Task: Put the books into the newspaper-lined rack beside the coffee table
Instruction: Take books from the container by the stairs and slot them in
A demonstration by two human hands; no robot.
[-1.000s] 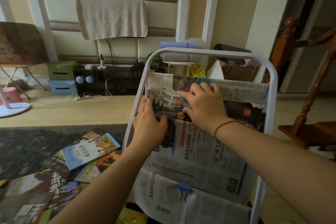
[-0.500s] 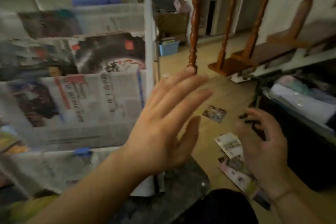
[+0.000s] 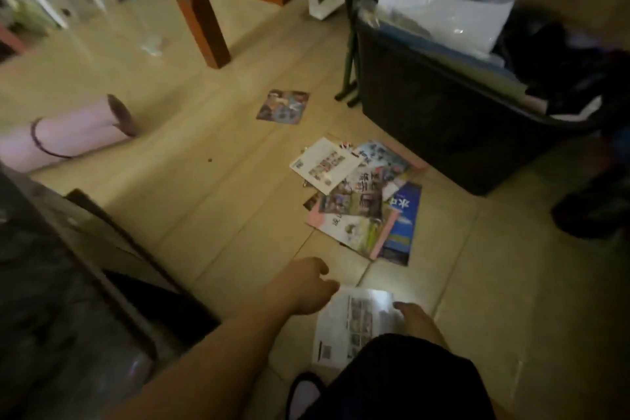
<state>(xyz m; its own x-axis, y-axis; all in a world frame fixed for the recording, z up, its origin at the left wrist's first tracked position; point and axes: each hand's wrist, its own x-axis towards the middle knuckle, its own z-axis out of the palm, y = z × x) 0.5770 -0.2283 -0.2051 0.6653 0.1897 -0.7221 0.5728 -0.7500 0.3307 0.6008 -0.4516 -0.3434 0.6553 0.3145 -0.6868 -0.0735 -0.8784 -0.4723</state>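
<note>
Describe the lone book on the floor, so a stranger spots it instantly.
Start at the big black bin on the right. The scattered book pile lies before it; the lone book sits apart, nearer the wooden post. It is small, dark and colourful, touching nothing.

Just beyond the fingers (image 3: 320, 274) lies a white booklet (image 3: 354, 326) printed with grey photo blocks. Farther ahead, the pile of books (image 3: 361, 201) mixes white, pink and deep blue covers, one lettered in white. The floor (image 3: 211, 133) is pale beige; the bin (image 3: 443, 126) is black.
</note>
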